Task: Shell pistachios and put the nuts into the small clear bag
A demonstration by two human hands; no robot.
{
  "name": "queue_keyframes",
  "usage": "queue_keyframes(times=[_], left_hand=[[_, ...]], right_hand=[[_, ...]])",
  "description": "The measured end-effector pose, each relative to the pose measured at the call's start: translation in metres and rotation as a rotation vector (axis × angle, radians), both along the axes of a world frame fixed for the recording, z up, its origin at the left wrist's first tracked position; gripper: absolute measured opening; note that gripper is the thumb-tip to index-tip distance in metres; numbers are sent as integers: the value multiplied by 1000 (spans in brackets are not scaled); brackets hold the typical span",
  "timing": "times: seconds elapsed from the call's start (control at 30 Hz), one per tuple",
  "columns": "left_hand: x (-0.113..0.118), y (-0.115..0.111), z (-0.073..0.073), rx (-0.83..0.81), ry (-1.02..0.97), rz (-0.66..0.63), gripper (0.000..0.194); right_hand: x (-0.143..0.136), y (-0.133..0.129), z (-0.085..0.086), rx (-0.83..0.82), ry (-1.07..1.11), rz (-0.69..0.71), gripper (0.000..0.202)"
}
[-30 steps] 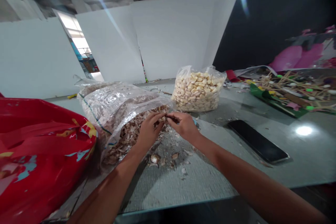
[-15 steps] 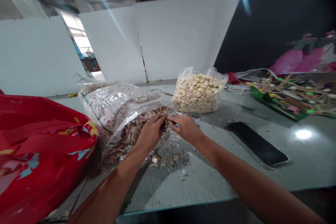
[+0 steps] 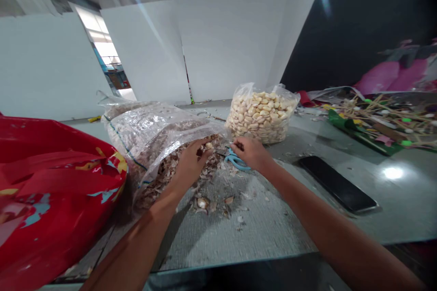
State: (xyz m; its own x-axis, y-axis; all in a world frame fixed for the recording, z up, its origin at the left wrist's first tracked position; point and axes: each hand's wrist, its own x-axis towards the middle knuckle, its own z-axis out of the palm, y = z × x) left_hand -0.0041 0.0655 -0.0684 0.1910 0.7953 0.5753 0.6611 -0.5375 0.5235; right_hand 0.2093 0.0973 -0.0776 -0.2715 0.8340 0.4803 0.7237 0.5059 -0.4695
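My left hand (image 3: 191,161) is at the mouth of a clear bag of brown husks (image 3: 167,175), its thumb and fingers round a small pale clove (image 3: 209,145). To its right, my right hand (image 3: 251,151) has its fingers curled together; what they hold, if anything, is too small to name. Scissors with light blue handles (image 3: 237,161) lie just below the right fingers, blades toward the bag. Behind the right hand stands a clear bag full of peeled pale cloves (image 3: 261,116). One clove in split skin (image 3: 202,203) lies on the table (image 3: 259,232) among husk scraps.
A shiny red plastic bag (image 3: 51,191) fills the left side. A black phone (image 3: 336,183) lies right of my right forearm. Farther right are thin sticks (image 3: 372,113) on a green sheet (image 3: 355,132). White panels (image 3: 232,45) stand behind the table.
My hands have moved apart, the left one leftward and the right one slightly rightward. The blue scissor handles and the pale clove between the left fingers now show clearly.
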Motion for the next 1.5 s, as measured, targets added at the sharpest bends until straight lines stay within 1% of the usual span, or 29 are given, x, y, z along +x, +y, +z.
queue_keyframes(times=[0.03,0.1,0.2,0.23,0.27,0.3,0.37,0.43,0.5,0.6,0.67,0.7,0.77,0.83,0.9,0.93,0.97,1.03,1.1,1.2,1.23,1.3,1.43,1.47,1.5], left_hand=[[-1,2,-1,-20,-13,18,32],[-2,4,-1,-56,-26,53,33],[-3,5,-1,-69,-33,96,35],[-4,5,-1,-59,-31,109,34],[-5,5,0,-44,-26,123,34],[-5,6,0,-26,-18,140,33],[-7,7,0,0,7,181,32],[-8,7,1,-4,37,212,32],[-9,7,2,-19,57,224,33],[-9,7,4,-23,76,245,33],[-9,6,4,-26,85,249,33],[-9,6,4,-29,87,247,33],[-9,5,5,-38,82,246,33],[-9,5,5,-48,81,253,34],[-10,4,6,-50,91,274,34],[-10,4,7,-52,98,285,35],[-11,4,7,-59,105,295,35],[-11,5,7,-86,111,310,37],[-12,6,6,-112,118,321,38],[-15,7,5,-137,117,348,42],[-16,7,5,-148,114,356,43],[-17,7,3,-159,115,374,44],[-19,10,1,-131,136,421,45],[-20,10,0,-125,135,421,45],[-20,11,0,-120,131,416,45]], right_hand=[[2,2,-1,-40,-35,42,19],[0,1,-4,-63,-111,163,29],[-14,-10,-12,-59,-230,340,38],[-21,-15,-16,-68,-256,373,42],[-28,-20,-19,-79,-283,400,47],[-35,-25,-23,-70,-287,387,53],[-47,-32,-29,-45,-298,330,59],[-55,-34,-33,-24,-331,334,57],[-57,-32,-34,-29,-361,401,47],[-54,-29,-30,-57,-354,495,33],[-50,-30,-25,-58,-346,476,34],[-49,-31,-23,-50,-352,431,37],[-46,-35,-17,-38,-368,294,45],[-46,-40,-13,-67,-381,163,56],[-50,-43,-10,-137,-387,80,64],[-53,-45,-9,-166,-393,69,68],[-57,-46,-8,-176,-401,75,70],[-67,-47,-7,-146,-420,117,69],[-79,-46,-7,-110,-455,173,58],[-92,-43,-7,-147,-538,214,33],[-95,-41,-6,-167,-566,221,28],[-99,-36,-5,-189,-599,237,27],[-102,-14,3,-221,-598,288,25],[-103,-5,7,-206,-567,303,24],[-105,5,11,-184,-517,289,23]])
